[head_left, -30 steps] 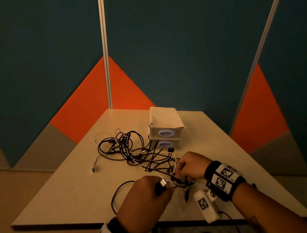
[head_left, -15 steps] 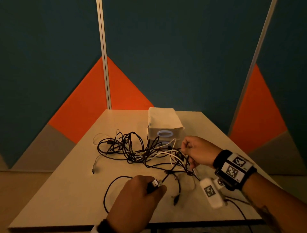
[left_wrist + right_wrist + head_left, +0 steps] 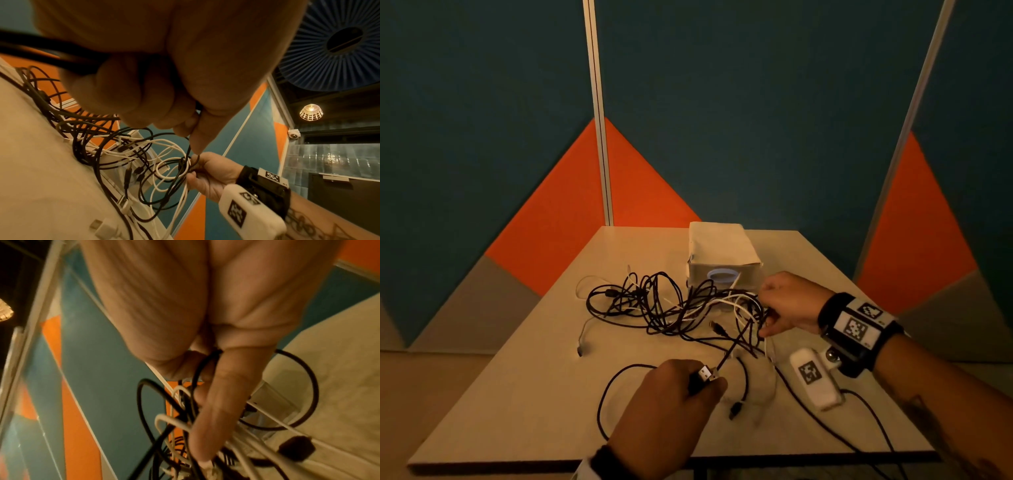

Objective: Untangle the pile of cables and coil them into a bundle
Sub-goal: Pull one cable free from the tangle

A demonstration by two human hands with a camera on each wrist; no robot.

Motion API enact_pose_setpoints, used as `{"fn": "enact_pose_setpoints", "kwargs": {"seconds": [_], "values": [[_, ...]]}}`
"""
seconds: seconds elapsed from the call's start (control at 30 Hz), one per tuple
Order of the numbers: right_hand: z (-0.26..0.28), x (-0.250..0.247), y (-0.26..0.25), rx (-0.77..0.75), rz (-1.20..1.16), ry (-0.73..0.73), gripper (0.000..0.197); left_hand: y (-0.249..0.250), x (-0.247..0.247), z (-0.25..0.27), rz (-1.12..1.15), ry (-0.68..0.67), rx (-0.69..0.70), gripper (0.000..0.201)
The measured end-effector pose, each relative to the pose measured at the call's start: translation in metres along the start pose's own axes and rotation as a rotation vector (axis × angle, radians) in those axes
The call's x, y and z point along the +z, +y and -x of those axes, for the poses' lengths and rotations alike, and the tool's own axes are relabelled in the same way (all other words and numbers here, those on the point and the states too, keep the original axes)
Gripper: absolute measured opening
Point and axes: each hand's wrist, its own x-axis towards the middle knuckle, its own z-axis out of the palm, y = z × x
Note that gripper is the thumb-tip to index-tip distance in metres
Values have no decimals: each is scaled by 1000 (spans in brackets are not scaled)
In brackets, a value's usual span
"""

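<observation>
No brand or readable writing shows, only black-and-white square code tags on the wristband (image 3: 858,327). The pile of cables (image 3: 671,305), thin black and white loops knotted together, lies mid-frame on the table (image 3: 517,394) before a white box (image 3: 719,251). The left hand (image 3: 671,411) grips a black cable by its plug (image 3: 707,374), the right hand (image 3: 789,301) clutches several strands (only the left wrist view shows a ceiling lamp (image 3: 311,112)).
</observation>
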Motion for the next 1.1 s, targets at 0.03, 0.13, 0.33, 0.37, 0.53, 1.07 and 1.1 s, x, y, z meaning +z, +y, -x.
{"fn": "enact_pose_setpoints", "kwargs": {"seconds": [0.03,0.13,0.33,0.37,0.53,1.07,1.1], "values": [[-2,-2,-1,51,-109,-26,7,0,0,0,5,-2,-3,41],[-6,-6,-4,99,-209,-130,7,-2,0,-1,7,-1,6,39],[-12,-15,-5,50,35,49,19,-5,-1,0,16,-9,-1,38],[-14,-17,-5,24,156,92,22,-5,-1,1,19,-11,-7,39],[-27,-17,-4,-82,642,213,25,-5,-2,0,-3,-15,-31,40],[-26,-39,-20,110,-1073,-165,28,-9,-4,3,-20,-34,-40,39],[-28,-39,-19,88,-1122,-101,19,-10,-4,4,-16,-34,-38,39]]}}
